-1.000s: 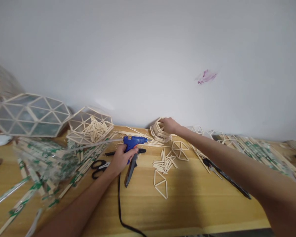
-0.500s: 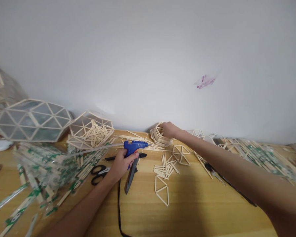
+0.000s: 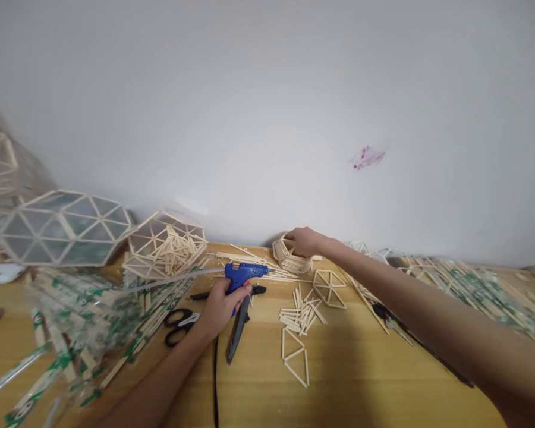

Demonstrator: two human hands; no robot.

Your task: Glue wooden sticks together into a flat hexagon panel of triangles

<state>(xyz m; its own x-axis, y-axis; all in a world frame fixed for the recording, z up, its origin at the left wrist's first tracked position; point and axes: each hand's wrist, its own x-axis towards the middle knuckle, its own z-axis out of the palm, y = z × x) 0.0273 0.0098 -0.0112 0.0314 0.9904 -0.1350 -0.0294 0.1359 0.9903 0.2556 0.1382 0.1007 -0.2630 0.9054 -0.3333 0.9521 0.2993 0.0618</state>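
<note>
Little has moved over the last second beyond the view itself — everything now sits a bit lower in the frame. At centre, the left hand (image 3: 222,307) stays wrapped around the blue glue gun (image 3: 246,273). Just right of centre, the right hand (image 3: 305,241) stays at the stack of stick hexagons (image 3: 289,258) by the wall — whether its fingers pinch one, I cannot tell. Seemingly, no piece has come free yet.

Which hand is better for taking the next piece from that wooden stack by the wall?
Probably the right hand: it's already at the stack, while the left hand holds the blue glue gun.
</note>
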